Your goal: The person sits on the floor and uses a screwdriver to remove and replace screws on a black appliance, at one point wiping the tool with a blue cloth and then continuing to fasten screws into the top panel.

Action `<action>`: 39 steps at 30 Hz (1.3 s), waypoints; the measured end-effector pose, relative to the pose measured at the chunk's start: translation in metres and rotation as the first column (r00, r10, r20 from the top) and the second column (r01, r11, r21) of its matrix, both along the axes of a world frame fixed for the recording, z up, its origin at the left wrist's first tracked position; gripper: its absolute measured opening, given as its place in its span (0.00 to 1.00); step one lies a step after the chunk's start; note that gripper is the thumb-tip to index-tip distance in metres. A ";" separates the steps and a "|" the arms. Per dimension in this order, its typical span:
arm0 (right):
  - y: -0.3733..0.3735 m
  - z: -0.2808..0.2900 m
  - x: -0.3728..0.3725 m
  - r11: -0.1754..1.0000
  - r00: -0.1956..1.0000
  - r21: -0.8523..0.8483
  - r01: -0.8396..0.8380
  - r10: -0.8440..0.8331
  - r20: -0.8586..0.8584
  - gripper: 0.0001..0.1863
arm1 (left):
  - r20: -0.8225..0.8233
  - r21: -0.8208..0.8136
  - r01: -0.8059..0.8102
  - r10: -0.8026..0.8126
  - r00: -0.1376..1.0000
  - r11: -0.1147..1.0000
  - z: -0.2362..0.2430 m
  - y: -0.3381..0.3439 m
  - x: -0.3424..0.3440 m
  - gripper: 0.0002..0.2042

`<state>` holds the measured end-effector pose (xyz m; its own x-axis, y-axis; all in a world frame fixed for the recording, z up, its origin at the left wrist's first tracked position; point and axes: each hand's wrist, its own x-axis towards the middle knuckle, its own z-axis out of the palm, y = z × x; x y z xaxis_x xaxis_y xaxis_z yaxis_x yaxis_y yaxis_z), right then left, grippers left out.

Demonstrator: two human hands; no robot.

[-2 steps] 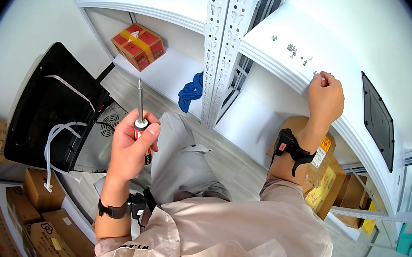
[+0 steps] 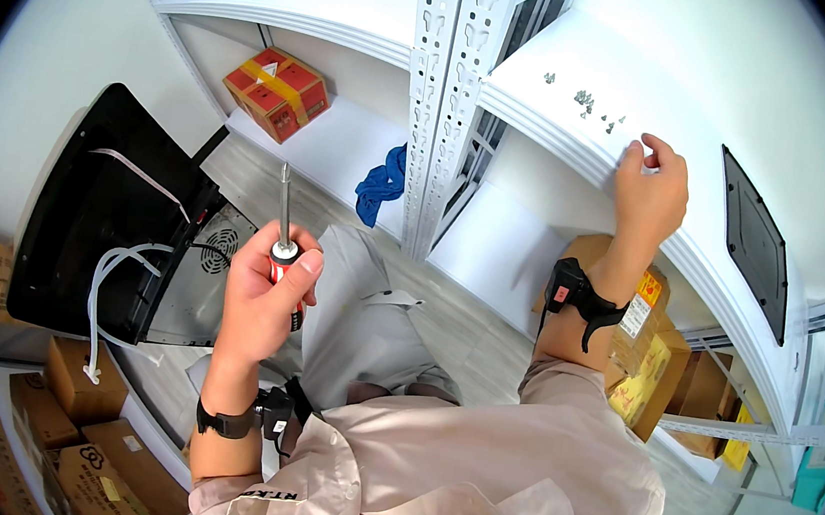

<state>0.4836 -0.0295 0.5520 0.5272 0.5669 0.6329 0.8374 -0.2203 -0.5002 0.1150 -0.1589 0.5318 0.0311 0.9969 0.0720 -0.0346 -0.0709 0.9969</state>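
Observation:
My left hand [image 2: 269, 288] is wrapped round the red-and-black handle of a screwdriver [image 2: 286, 204], its metal tip pointing up. At the upper right, my right hand [image 2: 653, 182] rests at the edge of a white shelf [image 2: 546, 40] with thumb and forefinger curled close together; whatever may be between the fingertips is too small to make out. Small metal screws [image 2: 584, 99] lie scattered just beyond those fingers. At the left stands an opened black appliance [image 2: 97, 194] with a perforated metal panel [image 2: 178, 308], loose white tubes and a cable.
A black panel [image 2: 754, 243] lies on the right shelf. A white perforated post [image 2: 443, 160] divides the shelving. A red box [image 2: 276, 92] and a blue cloth [image 2: 380, 184] sit on the middle shelf. Cardboard boxes [image 2: 88, 374] fill the lower left, more [image 2: 700, 388] the lower right.
My right hand has shifted very slightly up and to the left along the shelf edge. The screwdriver's tip has moved slightly to the right and down.

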 end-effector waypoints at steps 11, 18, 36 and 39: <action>0.022 -0.004 -0.019 0.994 0.984 -0.023 0.104 -0.099 0.147 0.09 | -0.007 0.006 -0.017 0.017 1.000 1.000 -0.006 0.003 -0.011 0.09; 0.030 -0.009 -0.018 0.992 0.977 0.007 0.124 -0.123 0.175 0.09 | -0.003 -0.059 -0.060 0.060 0.998 0.996 -0.013 0.009 -0.021 0.08; -0.064 -0.059 -0.269 -0.107 -0.172 0.480 -0.871 0.981 -0.092 0.05 | 0.183 0.115 -0.133 0.111 0.977 0.984 -0.020 -0.016 -0.040 0.08; -0.067 -0.059 -0.290 -0.165 -0.233 0.530 -0.832 0.970 -0.064 0.05 | 0.286 0.122 -0.150 0.110 0.952 0.981 -0.016 -0.027 -0.053 0.09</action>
<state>0.1940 -0.0966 0.4930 -0.2760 0.5297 0.8020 -0.2638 0.7607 -0.5931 0.0616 -0.1854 0.5159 -0.1393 0.9700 0.1994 -0.2886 -0.2324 0.9288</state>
